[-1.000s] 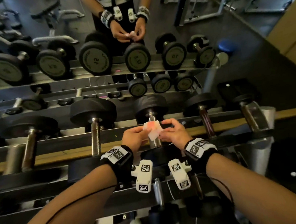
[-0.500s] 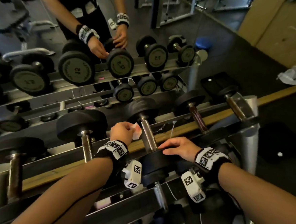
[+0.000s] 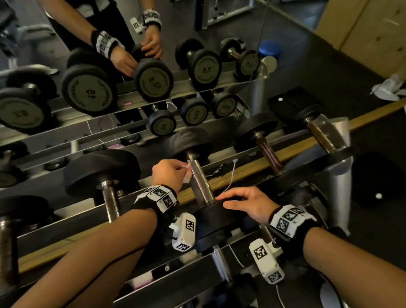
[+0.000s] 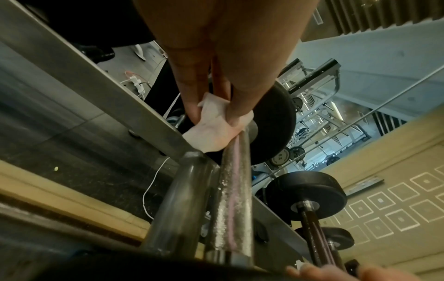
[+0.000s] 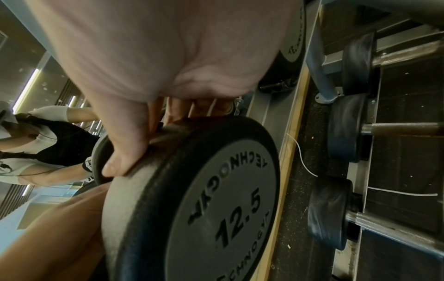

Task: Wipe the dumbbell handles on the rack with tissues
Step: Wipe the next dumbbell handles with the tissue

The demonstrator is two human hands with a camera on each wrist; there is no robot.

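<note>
A 12.5 dumbbell lies on the rack's top tier, its chrome handle (image 3: 200,181) running away from me between two black heads. My left hand (image 3: 172,172) pinches a small white tissue (image 3: 187,173) against the handle's left side near the far head; the left wrist view shows the tissue (image 4: 213,131) folded between my thumb and fingers beside the handle (image 4: 230,199). My right hand (image 3: 244,202) rests flat with straight fingers on the rim of the near head (image 3: 213,216); the right wrist view shows the fingers (image 5: 125,152) lying over that head (image 5: 216,199).
Neighbouring dumbbells (image 3: 110,198) (image 3: 269,156) flank it on the steel rack (image 3: 294,169). A mirror behind reflects me and the rack (image 3: 148,80). Crumpled white tissues (image 3: 389,88) lie on the dark floor at the right. A thin white cable (image 3: 232,173) hangs behind the rack.
A second ago both hands held the tissue over the handle. The right hand has dropped onto the near head, and the left hand alone keeps the tissue at the handle's side.
</note>
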